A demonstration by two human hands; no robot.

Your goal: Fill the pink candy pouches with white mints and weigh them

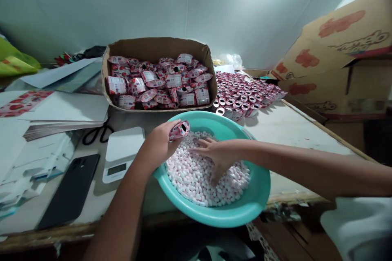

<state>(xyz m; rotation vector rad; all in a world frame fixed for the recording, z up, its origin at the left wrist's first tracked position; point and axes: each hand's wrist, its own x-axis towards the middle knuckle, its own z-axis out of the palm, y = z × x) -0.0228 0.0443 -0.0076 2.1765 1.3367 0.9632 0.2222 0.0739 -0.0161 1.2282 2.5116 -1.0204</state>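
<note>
My left hand (163,140) is closed around a small pink printed packet (179,130) with a dark opening at its end. It holds the packet over the left rim of a turquoise basin (241,212). Inside the basin lies a heap of small white and pale pink candies (199,179). My right hand (214,155) reaches into this heap from the right, fingers spread and the tips partly sunk among the candies. Whether any candies are in its palm is hidden.
Behind the basin stands a cardboard box (159,45) full of pink packets. Upright open packets (241,94) crowd the table to its right. A white scale (124,151), black scissors (98,132), a dark phone (72,189) and paper sheets (70,106) lie left. Large cartons (333,85) stand right.
</note>
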